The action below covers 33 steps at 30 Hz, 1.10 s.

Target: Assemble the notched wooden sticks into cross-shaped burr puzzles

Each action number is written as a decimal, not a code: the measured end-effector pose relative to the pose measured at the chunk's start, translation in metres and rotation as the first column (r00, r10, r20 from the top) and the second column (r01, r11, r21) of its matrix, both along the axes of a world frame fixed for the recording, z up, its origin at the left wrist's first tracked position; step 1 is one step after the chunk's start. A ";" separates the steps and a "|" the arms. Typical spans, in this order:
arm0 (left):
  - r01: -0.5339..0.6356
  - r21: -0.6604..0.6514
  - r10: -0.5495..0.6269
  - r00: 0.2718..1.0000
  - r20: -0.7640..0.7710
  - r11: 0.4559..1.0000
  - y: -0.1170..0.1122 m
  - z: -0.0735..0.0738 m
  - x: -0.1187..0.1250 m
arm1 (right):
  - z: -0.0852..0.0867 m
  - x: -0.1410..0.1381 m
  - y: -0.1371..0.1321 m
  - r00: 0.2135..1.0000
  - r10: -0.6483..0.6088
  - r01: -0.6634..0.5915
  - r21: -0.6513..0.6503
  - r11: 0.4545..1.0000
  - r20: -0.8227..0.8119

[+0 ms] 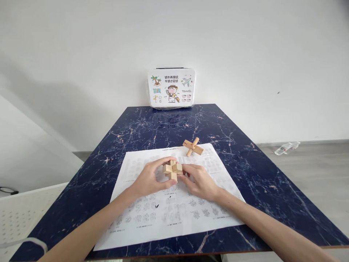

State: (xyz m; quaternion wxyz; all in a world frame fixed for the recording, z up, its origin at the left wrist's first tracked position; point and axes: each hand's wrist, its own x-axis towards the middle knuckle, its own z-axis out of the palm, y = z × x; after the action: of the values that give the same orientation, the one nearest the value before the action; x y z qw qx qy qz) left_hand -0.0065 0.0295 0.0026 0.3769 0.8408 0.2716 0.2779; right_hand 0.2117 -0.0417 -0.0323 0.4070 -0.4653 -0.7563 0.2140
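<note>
Both my hands hold a small wooden interlocking puzzle [172, 170] just above a printed instruction sheet [174, 214]. My left hand [149, 179] curls around the puzzle's left side, thumb underneath and fingers over the top. On the puzzle's right side, my right hand [200, 181] pinches it with the fingertips. A second wooden puzzle [192, 146], shaped like crossed sticks, lies on the far right corner of the sheet, beyond my hands and untouched.
The sheet lies on a dark blue marbled table [245, 160]. A white illustrated box [171, 88] leans against the wall at the table's far edge. A white perforated surface [19, 211] stands to the left, and a plastic bottle [286, 147] lies on the floor to the right.
</note>
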 end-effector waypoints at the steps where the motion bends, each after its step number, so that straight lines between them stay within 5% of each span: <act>1: -0.002 0.005 0.002 1.000 0.000 1.000 0.000 0.000 0.000 | 0.001 0.000 0.000 1.000 -0.003 0.003 -0.002 1.000 -0.005; 9: -0.057 0.026 0.057 0.998 -0.015 0.998 -0.002 0.003 0.003 | 0.004 -0.002 -0.002 0.999 -0.012 0.013 0.015 1.000 -0.032; 22: -0.034 -0.126 0.049 0.992 0.118 0.991 -0.001 -0.004 0.002 | 0.009 0.000 -0.001 0.981 -0.051 0.040 -0.063 0.997 -0.190; 33: -0.103 -0.061 0.111 0.985 0.134 0.993 -0.005 -0.005 0.001 | 0.012 -0.001 0.000 0.976 0.004 -0.035 -0.138 0.990 -0.219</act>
State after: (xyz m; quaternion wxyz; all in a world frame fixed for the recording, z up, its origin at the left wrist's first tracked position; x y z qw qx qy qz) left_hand -0.0059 0.0243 -0.0021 0.4016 0.7935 0.2972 0.3474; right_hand 0.2103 -0.0420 -0.0198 0.4514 -0.4591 -0.6946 0.3209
